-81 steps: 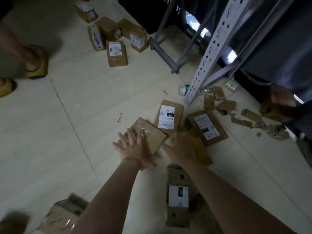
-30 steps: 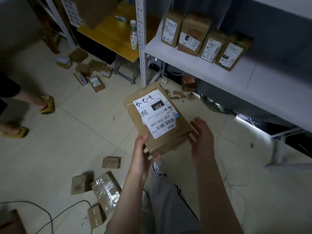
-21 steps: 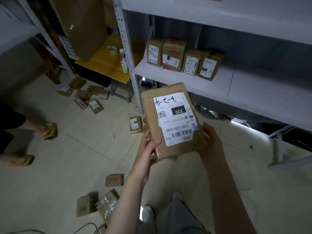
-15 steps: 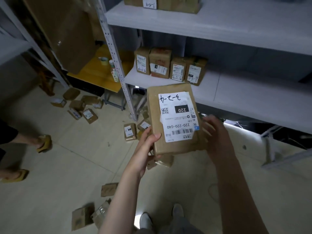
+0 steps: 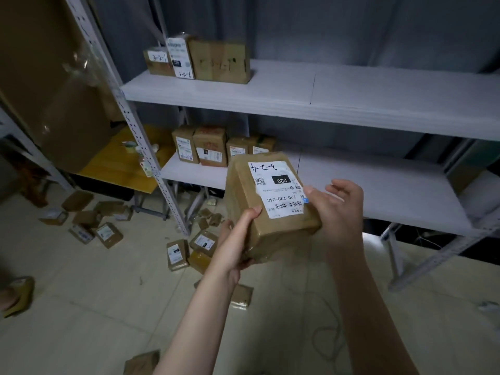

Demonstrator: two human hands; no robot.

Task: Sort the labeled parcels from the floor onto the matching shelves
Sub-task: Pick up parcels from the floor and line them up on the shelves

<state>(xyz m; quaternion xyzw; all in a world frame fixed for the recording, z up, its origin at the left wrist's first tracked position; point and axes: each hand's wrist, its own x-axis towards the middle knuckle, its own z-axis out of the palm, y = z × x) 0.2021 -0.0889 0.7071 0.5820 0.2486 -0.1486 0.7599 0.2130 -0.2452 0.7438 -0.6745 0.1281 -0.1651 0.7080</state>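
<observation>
A brown parcel (image 5: 267,212) with a white label reading 220 and a handwritten code is held up in front of the white shelving. My left hand (image 5: 238,239) grips its near left corner, thumb on top. My right hand (image 5: 335,209) touches its right edge with the thumb on the label and the fingers loosely spread. The lower shelf (image 5: 378,193) carries a row of parcels (image 5: 211,148) at its left end. The upper shelf (image 5: 351,98) bears three parcels (image 5: 200,60) at its left.
Several small parcels (image 5: 189,246) lie scattered on the tiled floor near the perforated shelf post (image 5: 151,163). More floor parcels (image 5: 92,223) lie at left. A yellow table (image 5: 119,163) stands behind the post. Another person's sandalled foot (image 5: 16,293) is at the left edge.
I picked the parcel off the floor and stood up. My view rose from the floor to both shelves, and the parcel stays in my hands, now lower in the frame.
</observation>
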